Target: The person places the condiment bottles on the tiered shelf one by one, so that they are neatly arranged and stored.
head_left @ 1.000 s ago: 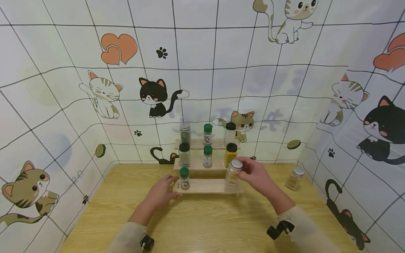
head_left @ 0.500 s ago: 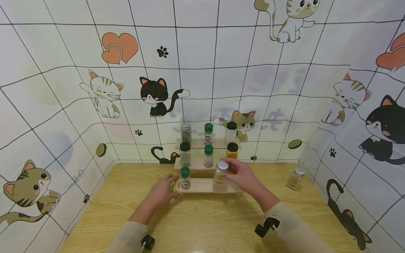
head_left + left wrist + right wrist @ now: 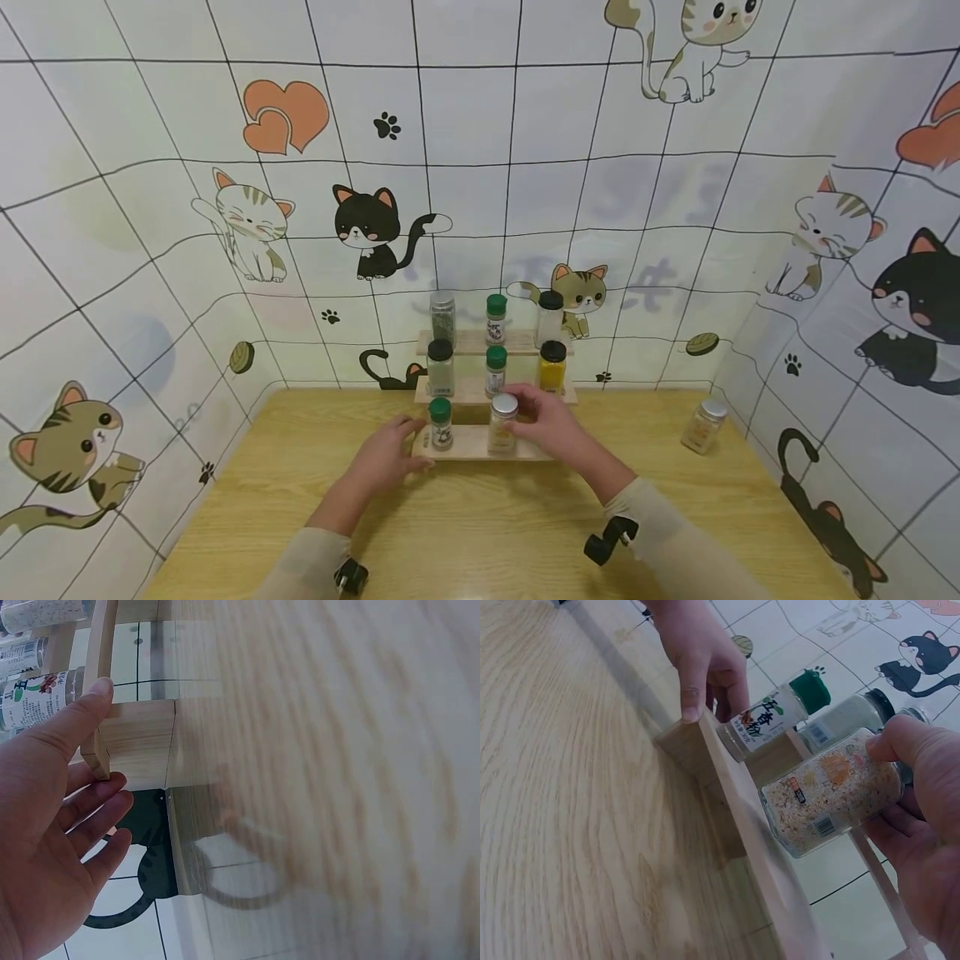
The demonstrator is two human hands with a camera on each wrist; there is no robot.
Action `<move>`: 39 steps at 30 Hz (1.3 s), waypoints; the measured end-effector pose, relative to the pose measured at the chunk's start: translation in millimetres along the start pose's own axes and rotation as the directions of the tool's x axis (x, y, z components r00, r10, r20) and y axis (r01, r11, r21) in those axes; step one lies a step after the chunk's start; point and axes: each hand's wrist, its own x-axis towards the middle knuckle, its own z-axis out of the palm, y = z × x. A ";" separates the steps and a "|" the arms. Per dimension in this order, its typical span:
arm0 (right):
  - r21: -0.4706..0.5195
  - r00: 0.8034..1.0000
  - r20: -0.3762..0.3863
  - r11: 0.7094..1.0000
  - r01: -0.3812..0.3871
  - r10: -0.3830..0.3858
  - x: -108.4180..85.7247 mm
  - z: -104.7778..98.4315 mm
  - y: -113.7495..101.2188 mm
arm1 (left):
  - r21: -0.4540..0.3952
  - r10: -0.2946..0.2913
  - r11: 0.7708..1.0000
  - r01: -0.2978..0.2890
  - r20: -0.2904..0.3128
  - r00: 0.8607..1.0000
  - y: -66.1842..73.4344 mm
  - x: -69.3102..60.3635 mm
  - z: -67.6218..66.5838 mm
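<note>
A wooden tiered spice rack (image 3: 470,446) stands against the back wall. My left hand (image 3: 384,457) grips the left end of its bottom shelf; in the left wrist view the thumb (image 3: 94,701) lies on one side of the board and the fingers curl past its other side. My right hand (image 3: 551,429) pinches a silver-lidded glass jar (image 3: 502,427) between thumb and fingers, at the middle of that shelf. Pale and orange grains fill the jar (image 3: 832,791) in the right wrist view. Left of it on the shelf stands a small green-lidded spice jar (image 3: 441,425).
On the middle shelf are a black-lidded jar (image 3: 440,371), a green-lidded jar (image 3: 496,372) and a yellow jar (image 3: 552,371). Three more jars stand on the top shelf. Another silver-lidded jar (image 3: 703,427) stands on the table (image 3: 480,525) at right. A cat-print sheet hangs behind.
My right hand has moved left along the bottom shelf with the silver-lidded jar, from the right end to the middle. My left hand has stayed on the rack's left end.
</note>
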 end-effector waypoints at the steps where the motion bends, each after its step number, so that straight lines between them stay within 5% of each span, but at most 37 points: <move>1: -0.002 1.000 0.002 1.000 -0.001 0.001 -0.1 2.3 1.5 | 0.000 0.002 1.000 -0.002 -0.002 1.000 -0.5 -0.4 0.6; 22: 0.017 0.996 -0.082 1.000 0.026 -0.024 1.7 26.8 15.4 | 0.005 0.003 1.000 -0.003 -0.009 1.000 1.2 -3.3 0.0; 39: -0.072 0.996 -0.090 0.997 -0.015 0.009 -7.5 20.1 17.1 | -0.005 0.012 1.000 -0.013 -0.005 1.000 5.2 -3.7 -4.5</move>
